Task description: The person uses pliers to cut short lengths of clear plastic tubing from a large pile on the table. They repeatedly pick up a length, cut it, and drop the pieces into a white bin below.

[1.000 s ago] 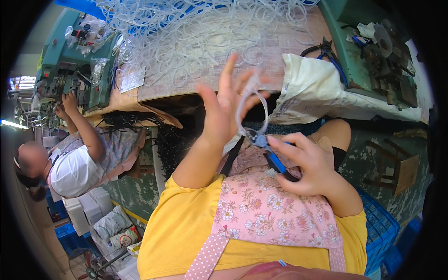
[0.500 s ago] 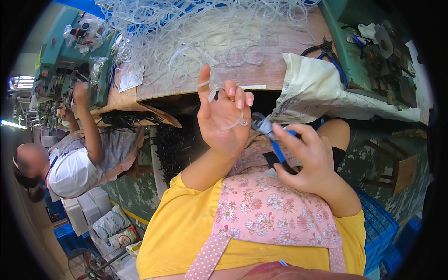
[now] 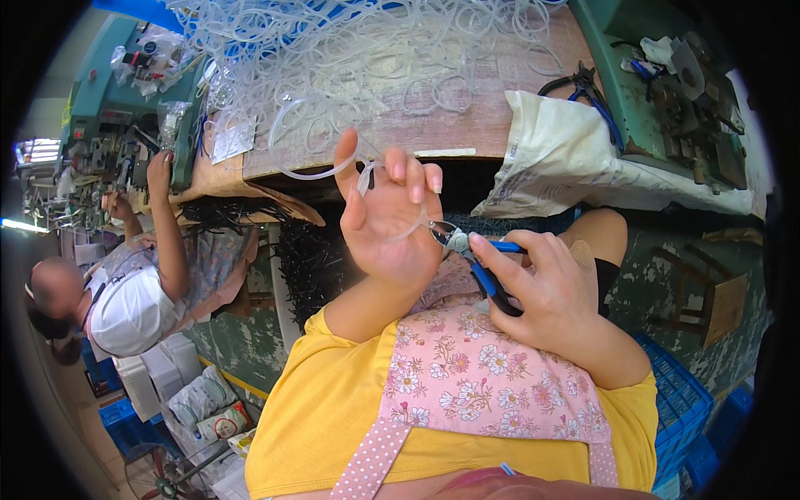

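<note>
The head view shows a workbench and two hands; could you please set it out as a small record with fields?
Left hand: palm facing the camera, fingers part-curled, thin clear plastic strands looped among them
Right hand: around blue-and-black-handled metal pliers, tips at a strand by the left palm; contact unclear
Bench: brown wooden tabletop bearing tangled translucent plastic loops
Right side: white woven sack, green metal machine
Far left: co-worker in white top
</note>
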`<state>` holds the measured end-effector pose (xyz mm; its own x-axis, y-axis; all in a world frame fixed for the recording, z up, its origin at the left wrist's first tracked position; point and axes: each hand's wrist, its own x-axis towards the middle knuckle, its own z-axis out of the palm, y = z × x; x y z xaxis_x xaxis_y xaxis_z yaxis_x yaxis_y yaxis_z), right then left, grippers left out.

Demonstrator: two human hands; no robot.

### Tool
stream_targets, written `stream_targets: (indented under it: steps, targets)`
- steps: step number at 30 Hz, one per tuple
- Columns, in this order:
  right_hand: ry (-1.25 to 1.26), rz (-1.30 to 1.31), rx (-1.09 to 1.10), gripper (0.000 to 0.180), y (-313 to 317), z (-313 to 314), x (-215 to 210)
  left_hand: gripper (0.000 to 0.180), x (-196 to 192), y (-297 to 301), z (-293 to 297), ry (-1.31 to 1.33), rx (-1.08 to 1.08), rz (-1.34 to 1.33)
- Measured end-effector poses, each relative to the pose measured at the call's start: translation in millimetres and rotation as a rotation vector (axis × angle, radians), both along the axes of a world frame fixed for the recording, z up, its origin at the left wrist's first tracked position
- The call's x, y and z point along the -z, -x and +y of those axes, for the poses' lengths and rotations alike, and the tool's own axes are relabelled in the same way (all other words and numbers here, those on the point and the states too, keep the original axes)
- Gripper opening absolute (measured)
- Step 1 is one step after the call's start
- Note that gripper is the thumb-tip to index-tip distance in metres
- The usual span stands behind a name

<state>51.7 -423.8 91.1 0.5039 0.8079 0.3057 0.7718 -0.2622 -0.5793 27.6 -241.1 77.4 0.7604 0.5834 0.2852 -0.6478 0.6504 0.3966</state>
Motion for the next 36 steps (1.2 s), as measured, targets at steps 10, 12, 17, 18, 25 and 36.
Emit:
stream_targets:
  steps: [10,12,17,18,25,36]
  targets:
    - [-0.031,-0.121,0.003,0.075,-7.8,-4.4,13.5,0.054,-9.2,0.8,9.4,0.098,0.340,0.173]
    - [-0.049,-0.195,-0.002,0.074,-11.8,-5.0,16.3,0.051,-10.7,-2.2,13.9,0.139,0.489,0.188]
    - [-0.171,0.154,0.085,0.074,-12.7,-8.3,16.0,0.050,-8.1,-7.4,19.3,0.182,0.556,0.216]
    - [-0.214,0.311,0.125,0.074,-11.3,-9.4,14.6,0.051,-7.0,-6.8,19.1,0.198,0.557,0.206]
    - [-0.015,-0.141,-0.033,0.073,-13.6,-5.1,15.1,0.051,4.5,-6.0,27.1,-0.009,0.643,0.273]
    - [-0.088,0.157,-0.154,0.068,-6.5,-11.1,22.5,0.055,26.7,-80.5,42.5,-1.924,-0.264,0.773]
